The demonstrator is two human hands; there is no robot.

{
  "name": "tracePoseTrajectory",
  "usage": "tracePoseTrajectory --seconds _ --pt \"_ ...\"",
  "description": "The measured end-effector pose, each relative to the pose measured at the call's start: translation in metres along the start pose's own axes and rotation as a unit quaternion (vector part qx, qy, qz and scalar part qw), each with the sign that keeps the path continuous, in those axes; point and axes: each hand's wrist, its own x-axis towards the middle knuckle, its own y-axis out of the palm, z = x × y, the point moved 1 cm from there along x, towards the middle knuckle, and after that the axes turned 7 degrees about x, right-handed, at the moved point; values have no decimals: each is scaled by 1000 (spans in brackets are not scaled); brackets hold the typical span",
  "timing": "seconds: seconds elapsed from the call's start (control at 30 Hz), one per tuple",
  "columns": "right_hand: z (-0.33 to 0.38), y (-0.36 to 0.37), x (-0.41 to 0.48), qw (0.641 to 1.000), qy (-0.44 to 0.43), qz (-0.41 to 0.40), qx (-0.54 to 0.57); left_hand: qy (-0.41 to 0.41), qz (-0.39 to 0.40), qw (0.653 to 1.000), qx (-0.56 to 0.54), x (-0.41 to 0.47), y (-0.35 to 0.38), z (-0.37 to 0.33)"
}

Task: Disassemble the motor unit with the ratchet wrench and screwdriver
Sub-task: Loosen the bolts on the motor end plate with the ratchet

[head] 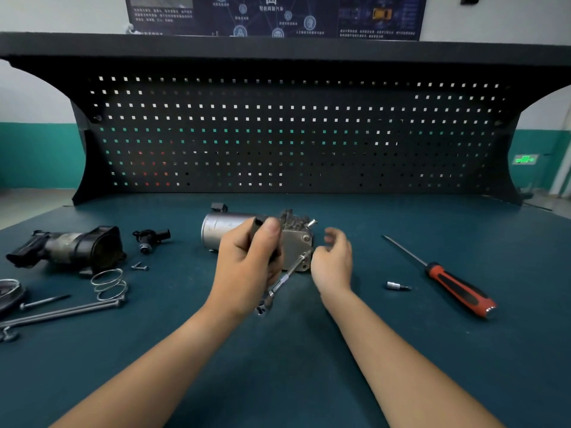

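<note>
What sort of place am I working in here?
Probably an automotive workshop or training room: a black pegboard behind the bench, a car-technology poster above, plus a motor unit, ratchet wrench and screwdriver.

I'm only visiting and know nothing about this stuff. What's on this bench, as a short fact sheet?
Bench: dark teal top, pegboard behind
Main item: motor unit, lying mid-bench
Left hand: grips the dark handle of the ratchet wrench; its silver shaft reaches the unit
Right hand: loosely curled beside the unit, holding nothing
Right side: screwdriver and small socket bit, lying untouched
Left side: black housing, spring, long bolts
</note>
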Motion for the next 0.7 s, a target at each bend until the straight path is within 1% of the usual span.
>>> tracePoseTrajectory --seconds 0.03,0.1,0.17,0.27,0.5,0.7 --pt "-1 -1 3 999 -27 25 -11 4 -8 1000 9 0 1 0" --pt "-3 -3 7 996 -48 67 -23 9 -29 999 9 -1 0 1" --pt "-6 -4 8 994 -65 84 -30 9 -43 999 -6 0 -3 1" --pt "-9 -3 7 989 -91 108 -51 21 -41 999 -20 -1 -8 -2" --pt "-13 0 7 982 -140 102 -72 25 -41 998 -29 -7 -11 -4" --pt "-15 1 7 983 -145 94 -63 34 -53 997 -41 -7 -19 -9"
